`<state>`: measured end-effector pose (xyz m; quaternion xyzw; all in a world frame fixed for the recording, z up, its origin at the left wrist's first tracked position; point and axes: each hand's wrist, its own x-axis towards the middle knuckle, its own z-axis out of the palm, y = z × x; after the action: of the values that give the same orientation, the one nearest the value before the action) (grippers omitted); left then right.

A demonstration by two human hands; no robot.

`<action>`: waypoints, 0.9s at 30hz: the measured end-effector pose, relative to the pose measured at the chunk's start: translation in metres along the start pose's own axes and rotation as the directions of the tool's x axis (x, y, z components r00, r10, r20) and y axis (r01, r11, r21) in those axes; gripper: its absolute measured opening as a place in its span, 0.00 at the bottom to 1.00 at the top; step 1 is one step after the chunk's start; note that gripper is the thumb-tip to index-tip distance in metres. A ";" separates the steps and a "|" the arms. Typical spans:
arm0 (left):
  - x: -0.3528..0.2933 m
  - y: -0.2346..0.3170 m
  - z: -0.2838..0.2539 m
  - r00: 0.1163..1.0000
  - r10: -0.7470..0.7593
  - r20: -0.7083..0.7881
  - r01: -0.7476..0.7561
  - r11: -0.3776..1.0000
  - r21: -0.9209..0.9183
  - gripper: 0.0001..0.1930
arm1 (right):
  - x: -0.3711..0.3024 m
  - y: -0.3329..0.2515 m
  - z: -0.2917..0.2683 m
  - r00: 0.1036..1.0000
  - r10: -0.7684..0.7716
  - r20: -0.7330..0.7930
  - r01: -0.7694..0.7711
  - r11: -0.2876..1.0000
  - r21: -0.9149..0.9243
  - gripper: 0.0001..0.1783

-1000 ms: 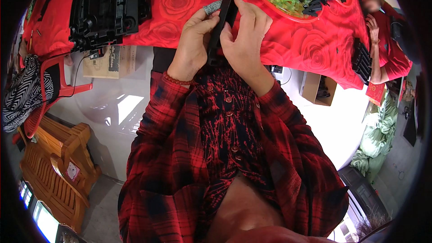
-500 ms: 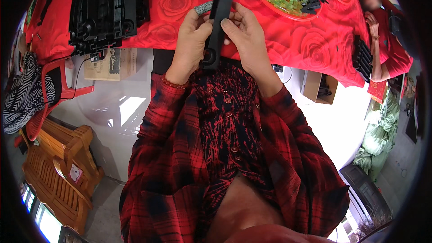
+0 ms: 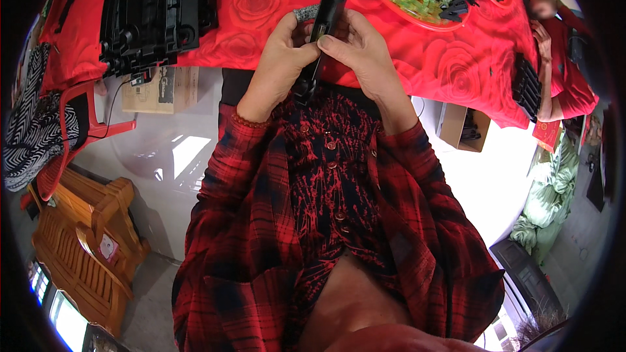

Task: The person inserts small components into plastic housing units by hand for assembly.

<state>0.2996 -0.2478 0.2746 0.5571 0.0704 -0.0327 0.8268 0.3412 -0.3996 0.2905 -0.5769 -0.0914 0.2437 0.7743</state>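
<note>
A long black plastic part (image 3: pixel 330 8), notched near its far end, stands tilted between my two hands over the table's front edge. My left hand (image 3: pixel 281 58) is closed round its left side, with a speckled grey wrap on one finger. From the right, my right hand (image 3: pixel 366 49) grips the same part, its thumb pressed on the middle. Something small and pale shows near that thumb, too small to name. Most of my fingertips are hidden behind the part.
Similar black parts (image 3: pixel 150 19) are stacked at the table's left. A red tray (image 3: pixel 430 27) holds green and black pieces at the far right. Another person (image 3: pixel 566 72) sits at the right beside a black ribbed part (image 3: pixel 525 85). Below stand a cardboard box (image 3: pixel 160 91) and a red chair (image 3: pixel 98 124).
The black part has been turned about its length, so its narrow, hollow side now shows instead of the flat face. My hands have shifted slightly with it.
</note>
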 end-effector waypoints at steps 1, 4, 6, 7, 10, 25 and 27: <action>0.001 0.000 0.001 1.000 0.008 0.003 -0.008 1.000 0.007 0.22 | 0.000 0.001 -0.002 1.000 -0.001 -0.001 0.001 1.000 0.000 0.28; 0.000 0.003 0.001 0.999 -0.032 0.012 0.031 0.994 0.106 0.22 | 0.001 0.006 -0.008 0.999 0.036 -0.003 -0.036 0.999 -0.014 0.28; -0.001 0.005 -0.001 0.999 -0.041 0.024 0.039 0.996 0.081 0.22 | 0.003 0.007 -0.010 0.999 0.047 -0.020 -0.046 0.998 0.038 0.28; -0.002 0.006 -0.002 0.998 -0.046 0.039 0.044 0.997 0.057 0.22 | 0.003 0.005 -0.010 0.999 0.047 -0.019 -0.046 0.998 0.038 0.28; -0.003 0.012 -0.004 0.993 -0.089 0.080 0.087 0.996 0.029 0.22 | 0.002 0.000 -0.011 0.997 0.071 -0.023 -0.067 0.983 0.172 0.27; 0.000 -0.014 0.004 0.998 0.055 0.035 -0.061 0.983 0.175 0.16 | 0.006 0.003 -0.013 0.998 0.051 -0.043 -0.045 0.989 0.141 0.16; -0.003 -0.015 0.006 1.000 0.015 0.019 -0.018 0.980 0.199 0.13 | 0.005 0.005 -0.012 0.998 0.046 -0.035 -0.043 0.994 0.097 0.16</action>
<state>0.2956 -0.2589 0.2638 0.6373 0.0552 -0.0376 0.7677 0.3495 -0.4061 0.2811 -0.5454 -0.0522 0.2541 0.7970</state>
